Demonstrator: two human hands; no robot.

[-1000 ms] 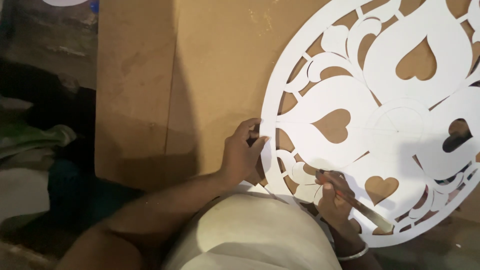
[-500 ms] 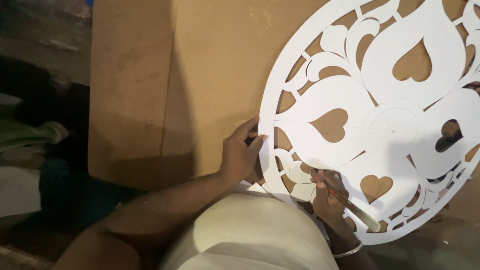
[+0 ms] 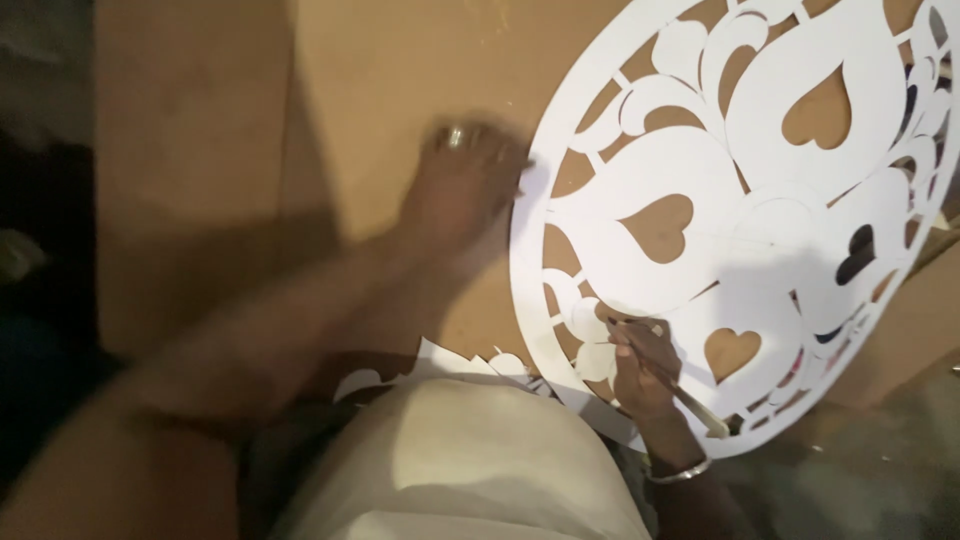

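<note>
Comparing with half a second ago, the left hand [image 3: 462,185] has left the rim of the white cut-out disc [image 3: 740,200] at its 9 o'clock edge and now lies blurred on the brown board [image 3: 380,70], higher up and just beside that rim. The right hand [image 3: 640,365] remains at the disc's 7 o'clock sector, as before. The whole scene sits lower and leftward in view.

Left fingers: spread flat, palm down on the board, gripping nothing; a ring shows on one finger (motion blur hides whether the fingertips touch the disc). Right fingers: clenched round a slim pale tool [image 3: 690,400], whose tip meets the disc near a heart-shaped opening [image 3: 732,350] at 3 o'clock of the hand.

Left forearm runs from 7 o'clock up to the hand, extended. Right wrist, wearing a thin bangle [image 3: 678,472], bends upward from 6 o'clock. The disc lies flat on the board, filling the upper right.
</note>
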